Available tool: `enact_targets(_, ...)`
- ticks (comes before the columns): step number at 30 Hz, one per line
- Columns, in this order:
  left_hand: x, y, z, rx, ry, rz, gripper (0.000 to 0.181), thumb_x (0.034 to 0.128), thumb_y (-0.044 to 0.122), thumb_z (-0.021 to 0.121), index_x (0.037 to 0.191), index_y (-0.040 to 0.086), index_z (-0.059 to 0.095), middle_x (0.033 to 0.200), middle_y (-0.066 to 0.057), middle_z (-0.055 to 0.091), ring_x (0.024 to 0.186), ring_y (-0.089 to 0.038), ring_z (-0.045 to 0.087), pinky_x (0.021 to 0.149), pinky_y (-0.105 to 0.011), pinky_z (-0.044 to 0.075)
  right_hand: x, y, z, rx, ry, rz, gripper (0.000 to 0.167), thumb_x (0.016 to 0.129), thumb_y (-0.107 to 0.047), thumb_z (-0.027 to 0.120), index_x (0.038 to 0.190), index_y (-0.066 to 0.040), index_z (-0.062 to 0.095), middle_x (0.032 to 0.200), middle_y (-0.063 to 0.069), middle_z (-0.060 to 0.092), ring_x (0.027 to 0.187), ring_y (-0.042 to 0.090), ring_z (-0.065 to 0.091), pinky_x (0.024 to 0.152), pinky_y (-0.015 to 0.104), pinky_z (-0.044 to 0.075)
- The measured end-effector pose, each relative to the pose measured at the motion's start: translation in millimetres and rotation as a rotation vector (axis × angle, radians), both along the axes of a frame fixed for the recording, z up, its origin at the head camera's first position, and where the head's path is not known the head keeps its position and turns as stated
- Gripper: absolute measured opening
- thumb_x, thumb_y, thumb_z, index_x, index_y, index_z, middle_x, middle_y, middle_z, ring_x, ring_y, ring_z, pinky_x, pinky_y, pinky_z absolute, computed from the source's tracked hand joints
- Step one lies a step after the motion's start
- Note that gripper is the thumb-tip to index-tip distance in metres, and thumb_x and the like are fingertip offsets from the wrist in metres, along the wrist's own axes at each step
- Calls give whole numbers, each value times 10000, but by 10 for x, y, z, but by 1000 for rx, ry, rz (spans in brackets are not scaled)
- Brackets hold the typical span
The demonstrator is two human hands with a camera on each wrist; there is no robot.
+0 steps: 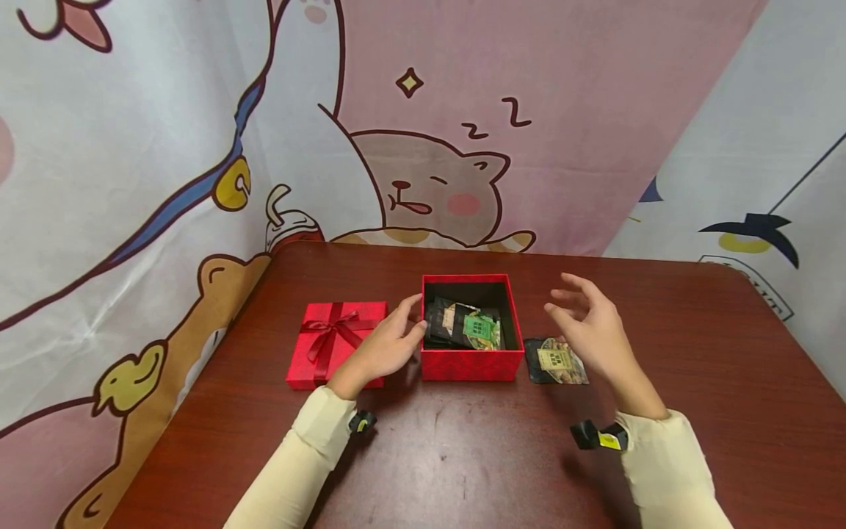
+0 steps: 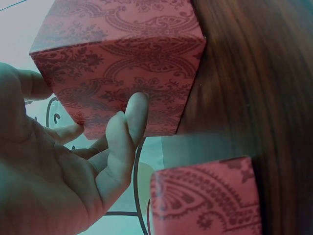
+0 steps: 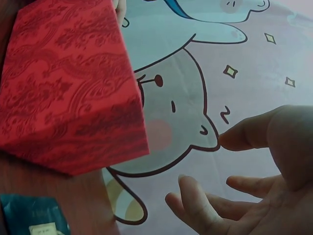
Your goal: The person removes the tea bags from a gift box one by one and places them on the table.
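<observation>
Relaxed left hand (image 1: 388,344) touches box (image 1: 471,365) beside lid (image 1: 337,339); right hand (image 1: 595,334) (fingers apart) hovers near packet (image 1: 555,361).

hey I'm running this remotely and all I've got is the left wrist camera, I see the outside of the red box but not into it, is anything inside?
Observer: Yes, the head view shows a black packet with a green label inside the red box.
Operator: Okay, and where's the right hand?
Observer: The right hand is raised to the right of the box, with nothing between its fingers.
Operator: Anything on the table over on that side?
Observer: Yes, a packet with a yellow label lies on the table, just right of the box.
</observation>
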State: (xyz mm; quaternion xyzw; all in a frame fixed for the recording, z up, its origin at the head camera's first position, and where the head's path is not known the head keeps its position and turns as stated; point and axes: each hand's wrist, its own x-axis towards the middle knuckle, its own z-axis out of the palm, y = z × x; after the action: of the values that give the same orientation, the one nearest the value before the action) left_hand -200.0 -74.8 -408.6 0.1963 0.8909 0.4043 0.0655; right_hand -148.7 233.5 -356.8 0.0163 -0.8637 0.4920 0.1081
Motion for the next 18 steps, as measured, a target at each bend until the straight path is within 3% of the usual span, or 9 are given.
enact_targets(3,4,-4,3,0,-2,-1,579,1026,275,512,1543,132,296,1101,-48,614,973,-131,635,969,-459,452,-14,-46,26,4,-1,3,575,962,-166,633,1473,-30,408,1271,246,606,871,-26,619,581,279,562)
enact_targets(10,7,5,20,4,-16,-7,586,1029,280,504,1550,138,278,1050,-39,612,929,-114,638,962,-459,454,-44,-156,60,10,5,17,583,959,-139,623,1484,-37,388,1290,248,587,1053,389,647,579,258,555)
enact_targets(18,2,0,7,26,-30,-16,584,1029,259,510,1547,121,277,922,-8,629,839,-127,665,937,-448,460,-87,-316,127,-37,-27,59,641,962,-160,624,1525,-65,331,1340,239,553,1104,391,634,592,256,558)
